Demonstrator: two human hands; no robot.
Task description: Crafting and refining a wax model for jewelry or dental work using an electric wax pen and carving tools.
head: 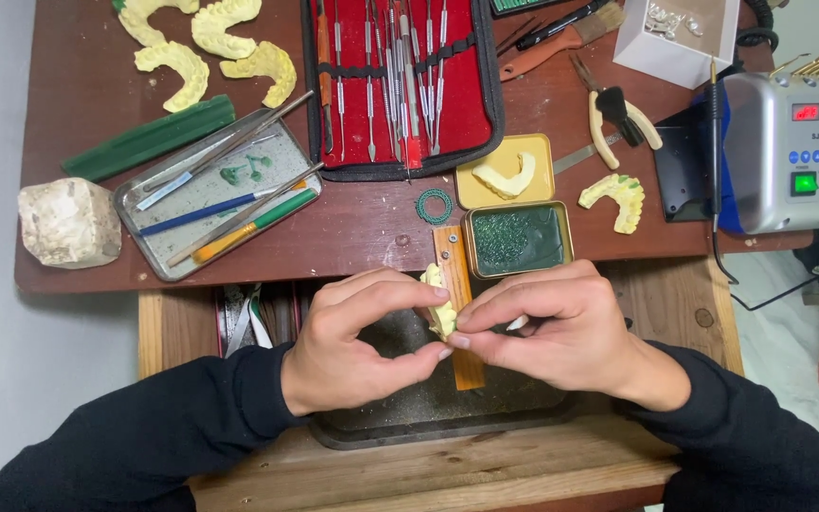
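Worktop (87, 256) of dark brown board spreads across the upper view, with a grey control box (789, 152) at its right edge, a red-lined tool case (400, 85) in the middle, a metal tray (215, 194) of instruments and a pale stone block (68, 223) to the left. Smaller still are the yellow casts (206, 43) at the top left, a green wax tin (518, 239) and a wooden peg (457, 313) jutting toward the person. Below it, both hands meet: the left hand (353, 346) and right hand (561, 332) close together on a small yellow cast (440, 305), fingertips pinching it from either side just over the peg. The cast sits between the two hands, equally near each, its long axis running roughly away from the person, along the peg.
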